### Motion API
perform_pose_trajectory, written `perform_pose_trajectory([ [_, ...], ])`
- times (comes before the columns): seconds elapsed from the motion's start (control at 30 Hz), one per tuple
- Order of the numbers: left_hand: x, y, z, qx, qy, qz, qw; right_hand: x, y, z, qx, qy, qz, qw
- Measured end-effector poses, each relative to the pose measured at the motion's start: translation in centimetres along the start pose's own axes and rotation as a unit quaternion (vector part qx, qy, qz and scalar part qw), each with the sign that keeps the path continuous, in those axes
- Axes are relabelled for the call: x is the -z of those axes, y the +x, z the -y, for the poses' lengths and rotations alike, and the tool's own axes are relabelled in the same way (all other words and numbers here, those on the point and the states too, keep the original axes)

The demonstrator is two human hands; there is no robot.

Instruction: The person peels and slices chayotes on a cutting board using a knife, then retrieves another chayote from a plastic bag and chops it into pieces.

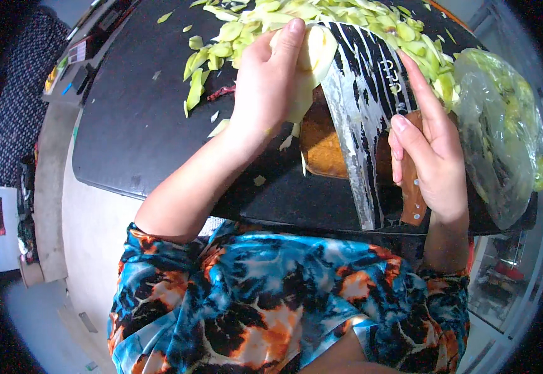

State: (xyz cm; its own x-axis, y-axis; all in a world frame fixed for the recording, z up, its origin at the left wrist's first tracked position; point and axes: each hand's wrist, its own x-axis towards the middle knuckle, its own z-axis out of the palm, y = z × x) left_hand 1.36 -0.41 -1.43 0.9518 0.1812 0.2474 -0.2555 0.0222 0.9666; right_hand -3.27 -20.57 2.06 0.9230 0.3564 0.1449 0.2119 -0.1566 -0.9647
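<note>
Head view: pale green vegetable point(320, 50) is clasped in the fingers of the left hand point(265, 81), between 10 and 11 o'clock from the right hand point(435, 159). Cleaver point(364, 112) is held there by partly curled fingers, index extended; blade's long axis is aligned roughly 11-to-5.

White lettering point(389, 78) stands on the black cleaver blade point(360, 118).
</note>
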Motion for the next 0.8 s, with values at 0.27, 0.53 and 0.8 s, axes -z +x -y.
perform_pose_trajectory([
  [0.27,-1.6,-0.3,0.6,-0.027,-0.061,-0.019,0.998,-1.0,0.0,0.1,-0.006,0.021,-0.015,1.0],
  [0.53,-0.2,-0.3,-0.8,0.069,-0.019,0.055,0.996,1.8,-0.1,1.1,-0.028,-0.07,-0.012,0.997],
  [0.8,-0.2,-0.2,-0.9,0.157,-0.091,0.102,0.978,2.7,-1.2,2.2,-0.059,-0.144,-0.024,0.988],
])
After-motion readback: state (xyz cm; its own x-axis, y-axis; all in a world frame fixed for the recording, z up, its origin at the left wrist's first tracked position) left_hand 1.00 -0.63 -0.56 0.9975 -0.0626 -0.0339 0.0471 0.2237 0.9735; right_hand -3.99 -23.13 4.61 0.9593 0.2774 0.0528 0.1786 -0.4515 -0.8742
